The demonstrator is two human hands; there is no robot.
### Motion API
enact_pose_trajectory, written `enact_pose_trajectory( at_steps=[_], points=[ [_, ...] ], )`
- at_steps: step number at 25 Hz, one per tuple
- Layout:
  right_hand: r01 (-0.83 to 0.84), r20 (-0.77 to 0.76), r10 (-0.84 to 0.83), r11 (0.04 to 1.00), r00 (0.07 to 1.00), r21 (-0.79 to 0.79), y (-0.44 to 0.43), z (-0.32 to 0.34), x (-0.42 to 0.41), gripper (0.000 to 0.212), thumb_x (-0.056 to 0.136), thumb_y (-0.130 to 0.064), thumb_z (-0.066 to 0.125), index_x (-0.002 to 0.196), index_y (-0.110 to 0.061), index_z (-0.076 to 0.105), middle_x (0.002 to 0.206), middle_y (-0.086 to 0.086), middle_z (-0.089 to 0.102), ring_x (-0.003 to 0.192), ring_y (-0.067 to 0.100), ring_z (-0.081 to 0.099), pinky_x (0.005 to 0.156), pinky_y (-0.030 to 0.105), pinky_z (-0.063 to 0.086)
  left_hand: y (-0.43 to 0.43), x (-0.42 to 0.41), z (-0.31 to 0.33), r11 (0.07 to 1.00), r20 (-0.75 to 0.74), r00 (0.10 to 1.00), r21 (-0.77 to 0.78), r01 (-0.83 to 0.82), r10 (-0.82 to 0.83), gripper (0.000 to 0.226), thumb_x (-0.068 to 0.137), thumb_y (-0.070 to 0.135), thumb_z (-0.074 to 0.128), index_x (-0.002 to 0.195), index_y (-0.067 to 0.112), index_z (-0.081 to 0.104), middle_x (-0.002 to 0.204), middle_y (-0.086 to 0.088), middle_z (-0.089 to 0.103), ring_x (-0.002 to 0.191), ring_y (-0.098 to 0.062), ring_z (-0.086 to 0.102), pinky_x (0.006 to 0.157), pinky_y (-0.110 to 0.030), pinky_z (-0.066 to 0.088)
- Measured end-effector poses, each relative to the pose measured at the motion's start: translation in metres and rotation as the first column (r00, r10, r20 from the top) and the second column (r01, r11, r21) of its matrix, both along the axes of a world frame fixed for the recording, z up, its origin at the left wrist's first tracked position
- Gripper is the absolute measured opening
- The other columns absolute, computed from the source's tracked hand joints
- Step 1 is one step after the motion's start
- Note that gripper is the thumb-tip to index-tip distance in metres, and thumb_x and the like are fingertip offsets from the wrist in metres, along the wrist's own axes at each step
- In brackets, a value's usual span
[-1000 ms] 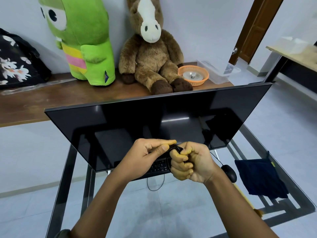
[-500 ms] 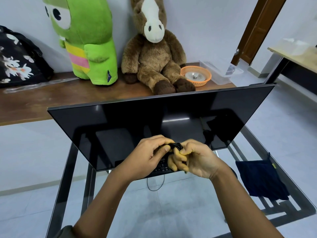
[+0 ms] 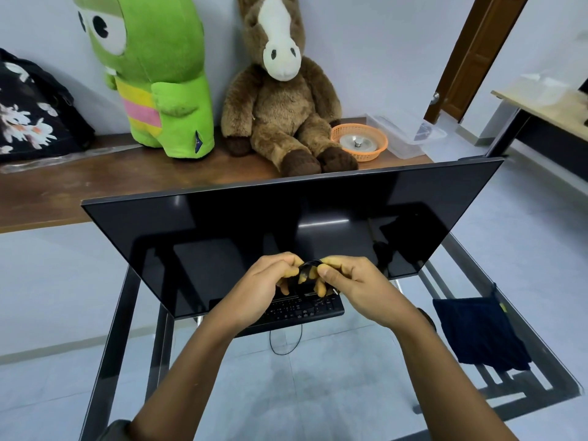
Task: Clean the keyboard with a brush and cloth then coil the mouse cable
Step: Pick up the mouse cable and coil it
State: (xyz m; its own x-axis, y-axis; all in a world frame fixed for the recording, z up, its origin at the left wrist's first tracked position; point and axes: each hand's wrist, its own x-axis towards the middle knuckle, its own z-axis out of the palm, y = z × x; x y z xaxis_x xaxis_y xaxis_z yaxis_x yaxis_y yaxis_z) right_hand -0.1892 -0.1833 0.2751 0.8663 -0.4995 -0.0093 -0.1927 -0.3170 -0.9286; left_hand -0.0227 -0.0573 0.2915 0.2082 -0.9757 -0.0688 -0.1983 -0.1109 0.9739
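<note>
A small coil of black mouse cable [image 3: 308,269] is pinched between my left hand [image 3: 266,281] and my right hand [image 3: 353,283], which meet above the black keyboard [image 3: 305,310]. The keyboard lies on the glass table under the lower edge of the monitor. Only a sliver of the black mouse [image 3: 426,317] shows behind my right wrist. A dark blue cloth [image 3: 477,332] lies on the glass to the right. A loop of black cable [image 3: 285,340] hangs below the keyboard. No brush is visible.
A large black monitor [image 3: 286,224] tilts over the glass table with a dark metal frame [image 3: 122,313]. Behind it a wooden bench [image 3: 63,186] carries a green plush, a brown horse plush, an orange basket [image 3: 359,142] and a clear plastic box.
My right hand has turned from a fist to a pinch on the cable coil, and both hands have shifted slightly forward. The mouse is now mostly hidden behind my right wrist.
</note>
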Motion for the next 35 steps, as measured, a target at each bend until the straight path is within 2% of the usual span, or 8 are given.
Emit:
enact_pose_trajectory(
  at_steps=[3, 5, 10, 14, 18, 23, 30, 35],
  points=[
    [0.019, 0.011, -0.02, 0.999, 1.0, 0.046, 0.001, 0.0, -0.002, 0.024, 0.104, -0.021, 0.048, 0.098, -0.014, 0.071, 0.077, 0.011, 0.065, 0.075, 0.022, 0.064, 0.076, 0.036, 0.06, -0.001, -0.011, -0.004, 0.999, 0.15, 0.988, -0.014, -0.043, 0.045, 0.044, 0.086, 0.06, 0.061, 0.079, 0.017, 0.062, 0.082, -0.001, 0.059, 0.07, -0.003, 0.051, 0.068, -0.023, 0.044],
    [-0.016, 0.006, 0.015, 0.991, 1.0, 0.135, -0.001, -0.001, -0.008, 0.024, 0.104, -0.018, 0.049, 0.098, -0.011, 0.071, 0.08, 0.016, 0.063, 0.077, 0.027, 0.065, 0.077, 0.04, 0.061, -0.006, -0.014, -0.012, 0.996, 0.317, 0.945, -0.059, -0.07, 0.085, 0.036, 0.078, 0.053, 0.073, 0.077, 0.019, 0.061, 0.081, 0.002, 0.059, 0.064, -0.001, 0.05, 0.061, -0.017, 0.041],
    [-0.052, 0.007, 0.053, 0.95, 0.999, 0.309, -0.014, -0.009, -0.036, 0.021, 0.1, -0.004, 0.052, 0.111, -0.004, 0.07, 0.096, 0.022, 0.068, 0.092, 0.021, 0.067, 0.083, 0.035, 0.059, -0.023, -0.025, -0.031, 0.982, 0.415, 0.901, -0.18, -0.056, 0.128, 0.007, 0.092, 0.03, 0.068, 0.091, 0.023, 0.069, 0.084, 0.012, 0.06, 0.075, -0.005, 0.058, 0.065, -0.016, 0.042],
    [0.056, 0.014, -0.066, 0.927, 0.998, 0.371, -0.033, -0.021, -0.052, 0.028, 0.1, 0.0, 0.048, 0.115, -0.007, 0.071, 0.097, 0.02, 0.071, 0.095, 0.023, 0.068, 0.083, 0.035, 0.059, -0.044, -0.047, -0.042, 0.963, 0.515, 0.828, -0.247, -0.104, 0.221, 0.028, 0.096, 0.028, 0.062, 0.124, 0.029, 0.06, 0.1, 0.017, 0.068, 0.092, -0.004, 0.064, 0.079, -0.02, 0.052],
    [0.119, 0.002, -0.135, 0.88, 0.991, 0.459, -0.049, -0.037, -0.065, 0.03, 0.102, -0.004, 0.046, 0.117, -0.011, 0.071, 0.09, 0.011, 0.072, 0.093, 0.017, 0.067, 0.08, 0.038, 0.06, -0.075, -0.061, -0.059, 0.959, 0.63, 0.738, -0.272, -0.082, 0.242, 0.016, 0.098, 0.031, 0.057, 0.113, 0.031, 0.051, 0.089, 0.005, 0.072, 0.082, -0.018, 0.067, 0.072, -0.04, 0.056],
    [0.154, -0.061, -0.142, 0.848, 0.988, 0.508, -0.076, -0.06, -0.087, 0.033, 0.104, -0.006, 0.04, 0.122, -0.01, 0.067, 0.09, 0.012, 0.069, 0.092, 0.021, 0.067, 0.078, 0.04, 0.061, -0.118, -0.084, -0.086, 0.961, 0.705, 0.672, -0.272, -0.041, 0.228, 0.013, 0.093, 0.031, 0.066, 0.102, 0.022, 0.063, 0.076, 0.005, 0.069, 0.07, -0.016, 0.064, 0.067, -0.033, 0.053],
    [0.221, -0.238, -0.134, 0.895, 0.962, 0.387, -0.124, -0.116, -0.121, 0.036, 0.102, -0.003, 0.039, 0.117, -0.014, 0.069, 0.086, 0.008, 0.071, 0.082, 0.02, 0.07, 0.076, 0.033, 0.061, -0.171, -0.12, -0.132, 0.999, 0.767, 0.64, 0.029, 0.037, -0.046, 0.017, 0.096, 0.028, 0.059, 0.087, 0.015, 0.065, 0.066, 0.0, 0.064, 0.063, -0.022, 0.063, 0.063, -0.04, 0.052],
    [0.32, -0.369, -0.25, 0.937, 0.895, 0.139, -0.142, -0.183, -0.148, 0.021, 0.099, -0.01, 0.052, 0.107, -0.009, 0.071, 0.086, 0.005, 0.072, 0.072, 0.017, 0.071, 0.067, 0.031, 0.062, -0.187, -0.141, -0.183, 0.981, 0.6, 0.79, 0.193, 0.006, -0.123, 0.014, 0.097, 0.019, 0.058, 0.095, 0.015, 0.071, 0.085, -0.002, 0.063, 0.079, -0.02, 0.06, 0.071, -0.034, 0.047]
  ],
)
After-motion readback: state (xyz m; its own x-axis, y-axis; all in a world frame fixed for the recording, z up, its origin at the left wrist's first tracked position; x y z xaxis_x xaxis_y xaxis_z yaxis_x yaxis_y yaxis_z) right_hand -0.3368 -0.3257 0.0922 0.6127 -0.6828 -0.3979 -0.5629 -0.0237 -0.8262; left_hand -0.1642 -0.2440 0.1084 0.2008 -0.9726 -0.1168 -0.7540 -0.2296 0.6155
